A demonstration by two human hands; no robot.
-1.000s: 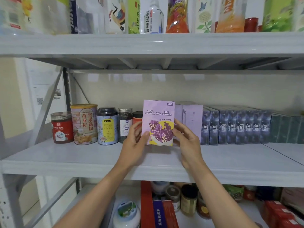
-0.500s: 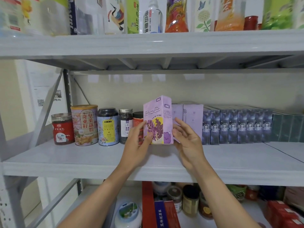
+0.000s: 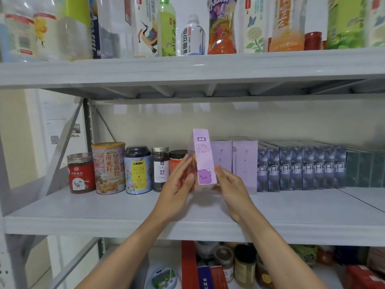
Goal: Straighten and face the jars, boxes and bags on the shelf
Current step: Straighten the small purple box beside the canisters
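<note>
Bright, even indoor light, soft and diffuse; source not visible. Dark shadow beneath the upper shelf [image 3: 187, 67]. Pale reflections streak the glossy back wall [image 3: 229, 119]. Wide-angle bending toward frame edges. Bottles [image 3: 145, 26] along the top look smeared; left hand [image 3: 177, 195] and lilac box [image 3: 203, 157] slightly motion-blurred.

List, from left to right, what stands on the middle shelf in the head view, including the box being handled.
Red-label jar → tall pink canister → dark blue tin → slim glass jar → held purple box → pale purple boxes → dark blue boxes → dark green boxes.
</note>
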